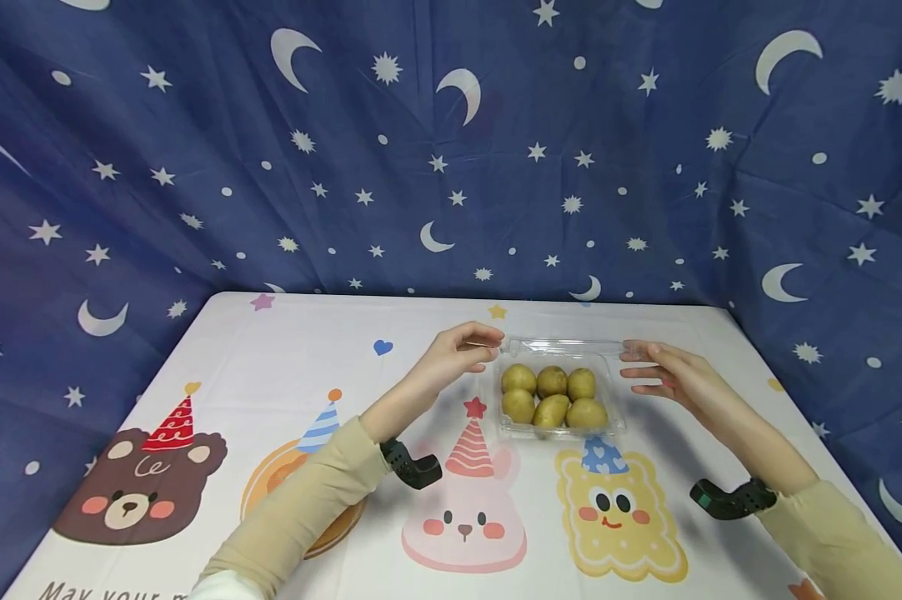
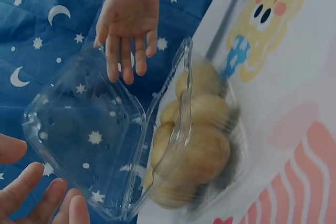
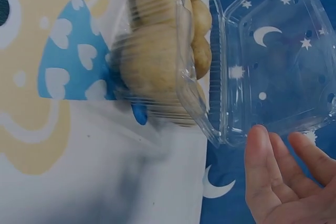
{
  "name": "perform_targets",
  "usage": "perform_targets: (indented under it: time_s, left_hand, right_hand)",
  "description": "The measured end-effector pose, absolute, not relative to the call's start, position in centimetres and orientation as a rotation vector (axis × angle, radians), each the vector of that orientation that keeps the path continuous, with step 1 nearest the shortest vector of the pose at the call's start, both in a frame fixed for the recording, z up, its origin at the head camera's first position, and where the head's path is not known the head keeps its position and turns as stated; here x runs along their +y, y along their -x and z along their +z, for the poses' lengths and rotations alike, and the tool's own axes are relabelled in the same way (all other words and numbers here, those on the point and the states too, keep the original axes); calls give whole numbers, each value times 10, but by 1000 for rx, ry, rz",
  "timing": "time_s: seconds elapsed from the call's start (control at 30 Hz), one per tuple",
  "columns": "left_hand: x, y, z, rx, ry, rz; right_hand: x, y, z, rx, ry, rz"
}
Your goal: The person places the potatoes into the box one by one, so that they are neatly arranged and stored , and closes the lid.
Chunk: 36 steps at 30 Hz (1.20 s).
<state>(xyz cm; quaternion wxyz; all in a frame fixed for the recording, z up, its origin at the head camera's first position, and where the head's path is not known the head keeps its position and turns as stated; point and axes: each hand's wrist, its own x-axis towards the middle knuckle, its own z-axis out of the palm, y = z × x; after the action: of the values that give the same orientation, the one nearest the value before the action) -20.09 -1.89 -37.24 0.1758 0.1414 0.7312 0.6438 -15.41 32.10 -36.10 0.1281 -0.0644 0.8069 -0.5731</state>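
A clear plastic clamshell box (image 1: 616, 421) holds several small yellow-brown potatoes (image 1: 552, 382) in two rows. Its hinged lid (image 2: 84, 135) stands raised at the far side. At the lid's left end is my left hand (image 1: 462, 348), its fingers loosely bent; in the left wrist view they lie spread beside the lid. My right hand (image 1: 672, 373) is at the lid's right end with fingers extended, and a fingertip overlaps the lid's corner there. Whether either hand bears on the plastic is hard to tell. The potatoes are partly seen through the box wall in both wrist views.
Under the box lies a white tablecloth (image 1: 301, 333) printed with cartoon figures, including a bear (image 1: 136, 492) and a rabbit (image 1: 463, 525). A blue curtain (image 1: 496, 225) with moons and stars hangs behind the table. Each wrist wears a black band.
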Motion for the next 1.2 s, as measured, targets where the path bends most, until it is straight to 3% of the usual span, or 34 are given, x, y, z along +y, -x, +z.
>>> perform_targets:
  time_s: [0.87, 1.2]
  left_hand:
    - [-11, 177, -406, 2073, -296, 1938]
    - [-7, 171, -415, 2025, -170, 1906]
  right_hand:
    - [323, 124, -379, 2419, 252, -1634]
    - [318, 117, -387, 2523, 146, -1533]
